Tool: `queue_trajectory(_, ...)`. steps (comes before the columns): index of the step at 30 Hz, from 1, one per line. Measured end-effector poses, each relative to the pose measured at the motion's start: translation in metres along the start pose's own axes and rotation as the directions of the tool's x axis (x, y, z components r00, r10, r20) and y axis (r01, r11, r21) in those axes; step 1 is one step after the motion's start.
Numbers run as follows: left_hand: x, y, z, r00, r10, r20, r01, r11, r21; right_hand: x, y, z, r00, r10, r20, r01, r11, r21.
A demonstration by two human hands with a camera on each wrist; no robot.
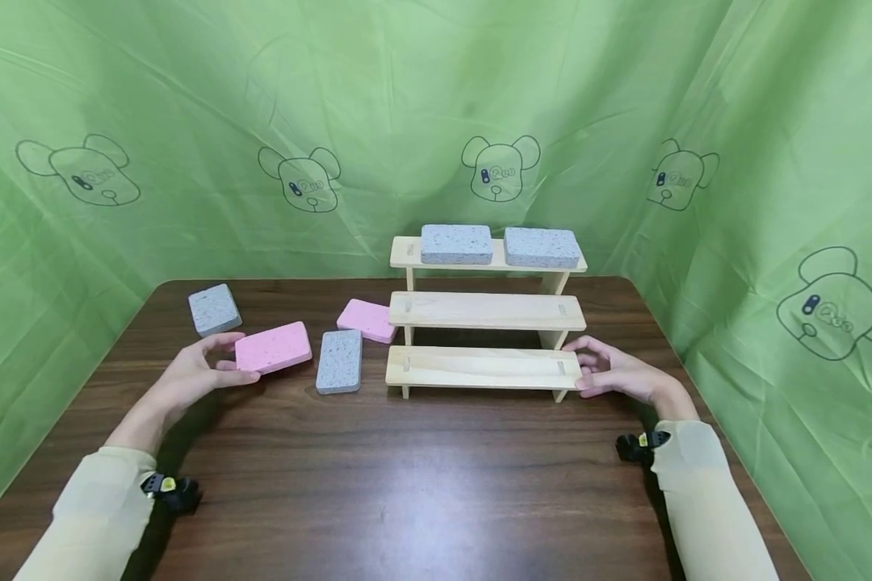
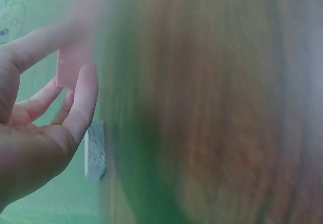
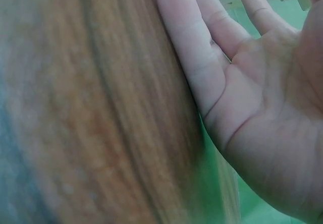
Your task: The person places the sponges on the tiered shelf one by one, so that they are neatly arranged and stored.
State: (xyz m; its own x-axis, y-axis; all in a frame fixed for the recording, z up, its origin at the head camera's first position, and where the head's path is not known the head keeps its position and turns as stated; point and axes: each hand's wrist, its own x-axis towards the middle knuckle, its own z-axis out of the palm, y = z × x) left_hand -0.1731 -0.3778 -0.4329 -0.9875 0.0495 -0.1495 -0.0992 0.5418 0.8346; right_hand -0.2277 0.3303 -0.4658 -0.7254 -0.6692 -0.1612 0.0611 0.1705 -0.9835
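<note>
In the head view my left hand [image 1: 196, 367] holds a pink sponge [image 1: 273, 348] by its left end, between thumb and fingers. The left wrist view shows part of the same pink sponge [image 2: 73, 65], blurred, at the fingertips. My right hand [image 1: 618, 373] is at the right end of a three-step wooden display shelf [image 1: 483, 368], thumb in front and fingers behind the lowest step's end. Two blue-grey sponges [image 1: 456, 244] lie side by side on the top step. In the right wrist view the right hand's palm [image 3: 262, 93] shows, its fingertips partly cut off.
Left of the shelf, another pink sponge [image 1: 366, 319] lies beside a blue-grey sponge [image 1: 339, 362]. One more blue-grey sponge [image 1: 214, 309] is near the far left edge of the dark wooden table [image 1: 421, 476]. A green curtain [image 1: 378, 105] hangs behind and around the sides.
</note>
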Motion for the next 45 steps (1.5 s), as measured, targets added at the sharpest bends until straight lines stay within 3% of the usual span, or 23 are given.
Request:
queue_trajectory(6, -0.002, 0.022, 0.008, 1.0, 0.013, 0.007, -0.013, 0.999, -0.046, 0.0, -0.001, -0.001, 1.0, -0.008, 0.006, 0.008, 1.0, 0.003)
queue_trajectory(17, 0.0, 0.071, 0.041, 0.992, 0.122, 0.038, -0.114, 0.979, -0.17, 0.0, 0.0, 0.0, 1.0, -0.03, 0.006, 0.03, 1.0, 0.001)
queue_trajectory(19, 0.003, 0.079, 0.048, 0.987, 0.15, 0.051, -0.137, 0.971, -0.196, 0.0, 0.0, 0.0, 1.0, -0.027, 0.002, 0.027, 1.0, 0.0)
queue_trajectory(25, 0.012, 0.104, 0.066, 0.966, 0.244, 0.088, -0.227, 0.96, -0.162, 0.0, 0.0, 0.0, 1.0, -0.019, -0.007, 0.019, 1.0, 0.0)
queue_trajectory(33, 0.023, 0.135, 0.097, 0.946, 0.29, 0.145, -0.25, 0.938, -0.241, 0.0, -0.001, 0.0, 1.0, -0.014, -0.008, 0.014, 1.0, -0.007)
queue_trajectory(39, 0.033, 0.166, 0.123, 0.942, 0.291, 0.17, -0.244, 0.936, -0.253, 0.0, 0.0, 0.0, 1.0, -0.002, -0.026, 0.002, 1.0, -0.02)
queue_trajectory(45, 0.041, 0.196, 0.149, 0.922, 0.337, 0.191, -0.267, 0.91, -0.317, 0.0, 0.002, 0.0, 1.0, -0.001, -0.009, 0.001, 1.0, -0.013)
